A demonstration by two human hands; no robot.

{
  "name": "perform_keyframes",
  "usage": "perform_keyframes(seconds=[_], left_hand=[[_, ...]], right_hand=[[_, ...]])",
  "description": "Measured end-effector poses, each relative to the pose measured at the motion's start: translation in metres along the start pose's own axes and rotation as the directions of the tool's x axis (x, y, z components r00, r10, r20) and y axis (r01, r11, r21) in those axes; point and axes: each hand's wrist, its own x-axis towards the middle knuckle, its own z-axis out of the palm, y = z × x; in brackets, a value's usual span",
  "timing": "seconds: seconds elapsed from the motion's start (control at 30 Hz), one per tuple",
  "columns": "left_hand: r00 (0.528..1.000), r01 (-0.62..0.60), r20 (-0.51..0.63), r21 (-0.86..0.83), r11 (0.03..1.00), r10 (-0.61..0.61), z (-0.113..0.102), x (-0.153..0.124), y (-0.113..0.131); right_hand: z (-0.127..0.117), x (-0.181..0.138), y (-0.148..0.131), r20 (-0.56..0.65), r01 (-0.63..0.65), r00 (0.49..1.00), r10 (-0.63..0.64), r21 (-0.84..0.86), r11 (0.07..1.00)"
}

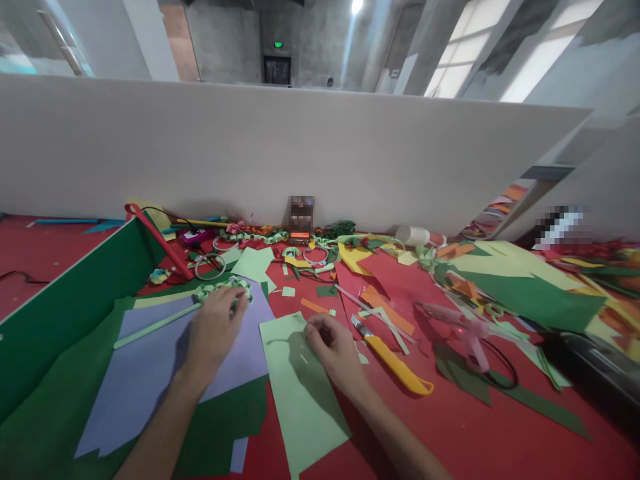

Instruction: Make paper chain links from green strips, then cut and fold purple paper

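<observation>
My left hand [217,327] is over the purple paper [150,363], its fingers curled onto a light green paper chain [205,291]. Beneath that wrist lies a thin light green strip or stick [155,327]. My right hand [335,347] has its thumb and forefinger brought together above the upper right edge of a light green paper sheet [295,373]. What those fingertips hold, if anything, is too small to make out. A yellow utility knife [395,360] with its blade out rests just right of this hand.
A pink hot glue gun [465,330] with a cord lies at the right, near a black object [600,360]. A green board [85,300] stands at the left. A phone [301,220] leans against the white partition [300,147]. Paper scraps cover the red table [400,427].
</observation>
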Motion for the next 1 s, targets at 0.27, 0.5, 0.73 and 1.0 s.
perform_keyframes(seconds=[0.27,0.5,0.73,1.0], left_hand=[[0.997,0.041,-0.078,0.341,0.939,-0.015,-0.042,0.010,-0.055],[0.960,-0.254,0.168,0.191,0.948,0.223,-0.013,0.012,-0.035],[0.957,-0.026,-0.272,0.272,0.962,0.103,-0.046,0.018,-0.045],[0.801,0.309,-0.593,0.288,0.906,-0.084,-0.104,0.033,-0.052]], right_hand=[[0.002,0.001,0.004,-0.001,-0.002,1.000,0.002,0.028,1.000],[0.002,-0.001,0.008,0.000,0.002,1.000,-0.002,0.027,1.000],[0.002,0.001,0.008,-0.001,0.004,1.000,-0.004,0.036,0.999],[0.003,0.001,0.007,-0.006,0.007,1.000,-0.006,0.049,0.999]])
